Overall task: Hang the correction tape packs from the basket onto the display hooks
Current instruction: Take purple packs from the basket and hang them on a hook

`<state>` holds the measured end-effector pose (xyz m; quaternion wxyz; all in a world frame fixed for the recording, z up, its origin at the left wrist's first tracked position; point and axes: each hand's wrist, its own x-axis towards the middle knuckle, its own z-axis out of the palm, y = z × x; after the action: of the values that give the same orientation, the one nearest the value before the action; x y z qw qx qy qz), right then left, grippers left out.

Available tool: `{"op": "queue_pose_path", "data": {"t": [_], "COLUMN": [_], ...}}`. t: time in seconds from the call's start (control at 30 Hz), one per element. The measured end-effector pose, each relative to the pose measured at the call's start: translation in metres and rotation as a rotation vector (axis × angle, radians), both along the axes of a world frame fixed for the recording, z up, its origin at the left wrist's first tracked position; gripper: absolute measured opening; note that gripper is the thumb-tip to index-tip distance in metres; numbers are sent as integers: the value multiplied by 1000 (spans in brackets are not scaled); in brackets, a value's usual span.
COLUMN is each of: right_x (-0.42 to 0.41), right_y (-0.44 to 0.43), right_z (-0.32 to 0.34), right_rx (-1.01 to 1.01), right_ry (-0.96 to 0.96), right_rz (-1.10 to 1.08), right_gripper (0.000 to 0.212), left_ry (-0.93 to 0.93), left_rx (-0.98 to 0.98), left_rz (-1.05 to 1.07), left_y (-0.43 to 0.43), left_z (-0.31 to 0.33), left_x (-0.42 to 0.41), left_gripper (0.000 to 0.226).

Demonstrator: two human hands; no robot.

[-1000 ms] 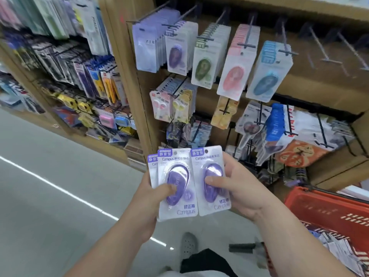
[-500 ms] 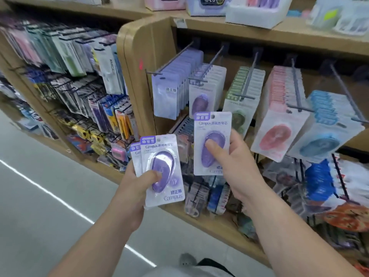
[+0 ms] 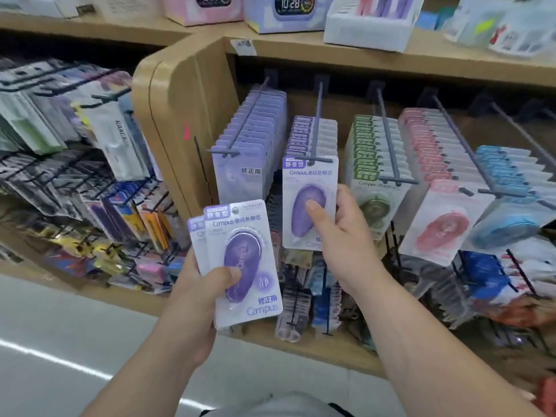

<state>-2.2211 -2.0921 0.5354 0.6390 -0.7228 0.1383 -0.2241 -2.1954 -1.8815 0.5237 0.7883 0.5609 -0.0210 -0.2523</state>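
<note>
Behind the front purple-and-white correction tape blister pack (image 3: 237, 227), a second pack (image 3: 197, 236) is mostly hidden. Fingers of the right hand (image 3: 340, 236) are covered by its purple blister pack (image 3: 310, 179); whether that pack is threaded on the grey wire hook (image 3: 317, 121) cannot be told.

Your left hand (image 3: 198, 284) grips two purple packs (image 3: 243, 260), one peeking out behind the other; your right hand (image 3: 340, 233) grips one more pack (image 3: 310, 203). That makes three packs across two hands. Above and to either side of your right grip, five hooks (image 3: 387, 136) carry five rows of packs: one lavender row (image 3: 240, 176), one purple row (image 3: 313, 130), one green row (image 3: 373, 158), one pink row (image 3: 433, 145), one blue row (image 3: 511, 173). Within each row the packs blur together, so you cannot count them. High above both grips stand two clock boxes (image 3: 293, 13), side by side. Left of your left grip, the pegged goods (image 3: 90, 176) are too blurred to count.
</note>
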Motion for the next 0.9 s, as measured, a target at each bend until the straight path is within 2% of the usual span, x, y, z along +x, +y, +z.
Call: {"op": "queue_pose_path", "data": {"t": [0.1,0.23,0.4,0.5,0.53,0.63,0.67,0.7,0.77,0.8,0.83,0.9], "right_x": [7,19,35,33,28,8,-1,-10,-25,-30,-35,-37], "right_y": [5,17,22,22,23,34,39,44,54,60,66,76], "right_z": [-5,-13,-18,-20,-20,-20,-18,-15,-13,-10,-6,1], "right_rx": [-17,22,42,36,37,116,149,172,178,147,124,144], "right_ry": [44,165,171,194,215,313,335,333,291,269,245,234], "right_rz": [-137,-271,-370,-399,-396,-359,-344,-332,-328,-326,-298,-186], "right_gripper": [18,45,48,49,54,95,94,80,38,25,20,25], "left_ry": [8,42,57,62,65,77,79,80,76,74,71,63], "left_rx": [-2,18,30,30,25,28,31,35,48,53,59,72], "left_rz": [-86,-177,-253,-256,-258,-252,-254,-258,-261,-256,-252,-253], "left_y": [8,15,23,25,25,23,21,19,14,11,8,2], "left_z": [1,-1,-4,-3,-1,2,3,4,5,5,5,5], "left_x": [16,29,41,46,47,48,48,48,48,48,48,46], "left_gripper": [88,91,68,66,65,66,66,66,67,67,67,69]}}
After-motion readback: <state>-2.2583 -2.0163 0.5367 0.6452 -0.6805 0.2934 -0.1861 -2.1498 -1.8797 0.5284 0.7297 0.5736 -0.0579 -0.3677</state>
